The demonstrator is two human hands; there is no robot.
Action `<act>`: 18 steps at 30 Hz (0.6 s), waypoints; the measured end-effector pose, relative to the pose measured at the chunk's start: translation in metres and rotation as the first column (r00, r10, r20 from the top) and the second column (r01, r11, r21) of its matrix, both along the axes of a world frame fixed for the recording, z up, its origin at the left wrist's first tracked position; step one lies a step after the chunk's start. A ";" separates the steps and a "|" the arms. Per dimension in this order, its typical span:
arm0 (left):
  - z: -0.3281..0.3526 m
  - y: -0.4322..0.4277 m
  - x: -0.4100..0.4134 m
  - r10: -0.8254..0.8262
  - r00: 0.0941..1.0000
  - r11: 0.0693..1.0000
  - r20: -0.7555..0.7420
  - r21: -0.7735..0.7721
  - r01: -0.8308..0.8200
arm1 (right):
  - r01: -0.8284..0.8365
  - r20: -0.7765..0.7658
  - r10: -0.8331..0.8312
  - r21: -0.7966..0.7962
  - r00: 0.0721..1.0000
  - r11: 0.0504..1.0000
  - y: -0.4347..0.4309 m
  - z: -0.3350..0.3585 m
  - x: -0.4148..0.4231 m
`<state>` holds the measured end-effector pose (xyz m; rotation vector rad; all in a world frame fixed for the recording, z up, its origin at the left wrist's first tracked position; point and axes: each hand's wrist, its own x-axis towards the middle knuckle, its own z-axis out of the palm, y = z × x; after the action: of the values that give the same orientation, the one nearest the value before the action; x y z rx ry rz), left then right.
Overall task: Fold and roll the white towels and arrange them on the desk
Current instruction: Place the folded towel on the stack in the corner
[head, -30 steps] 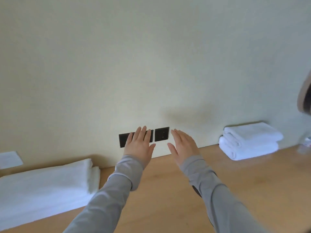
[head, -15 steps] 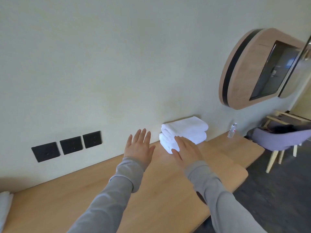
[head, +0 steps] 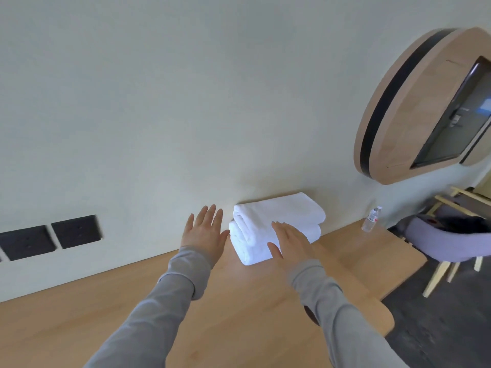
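Since a second ago the view has swung to the right. The broad flat pile at the left has dropped out of sight, and the small stack that stood well off to the right now lies just beyond both hands.

Nearest the camera, two grey sleeves (head: 164, 309) reach forward over the pale wooden worktop (head: 239, 301). The left hand (head: 204, 232) is held flat with its fingers straight and slightly spread, gripping nothing, just left of the stack. The right hand (head: 291, 244) is equally flat and empty, and its fingers overlap the near right part of the stack. Whether it actually touches the cloth cannot be told. The two hands are apart, with the stack's near end showing between them.

The white towels (head: 281, 215) are two thick folded bundles, one on top of the other, lying on the worktop against the wall (head: 186, 102).

Further left on that wall are two dark socket plates (head: 75, 231). To the right, a small clear water bottle (head: 371, 219) stands upright near the worktop's far end. Past it is a purple-grey chair (head: 449, 243) on pale legs. Above that, a rounded wooden unit (head: 414, 107) holding a dark screen (head: 457, 120) hangs on the wall.
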<state>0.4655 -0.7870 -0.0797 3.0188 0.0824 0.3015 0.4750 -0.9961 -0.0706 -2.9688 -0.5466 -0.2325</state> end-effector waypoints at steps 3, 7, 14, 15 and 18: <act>-0.007 -0.017 0.027 0.004 1.000 1.000 -0.013 -0.009 -0.005 | 0.030 -0.026 -0.030 0.001 0.999 1.000 -0.025 -0.001 0.035; -0.019 -0.033 0.061 0.026 0.999 1.000 -0.028 -0.002 -0.026 | 0.006 -0.066 -0.008 -0.028 0.998 1.000 -0.050 -0.007 0.081; -0.053 -0.068 0.106 0.137 0.987 0.990 -0.084 -0.004 -0.138 | -0.036 -0.139 0.031 -0.035 0.990 0.999 -0.099 -0.041 0.164; -0.057 -0.076 0.113 0.155 0.983 0.988 -0.096 0.002 -0.156 | -0.044 -0.157 0.039 -0.034 0.987 0.998 -0.106 -0.047 0.175; -0.071 -0.106 0.134 0.204 0.972 0.979 -0.112 -0.003 -0.206 | -0.091 -0.208 0.088 -0.002 0.974 0.996 -0.127 -0.064 0.212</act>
<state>0.5998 -0.8930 -0.1505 3.0134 0.4062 0.1484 0.6870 -1.1231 -0.1344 -2.9217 -0.6536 0.0893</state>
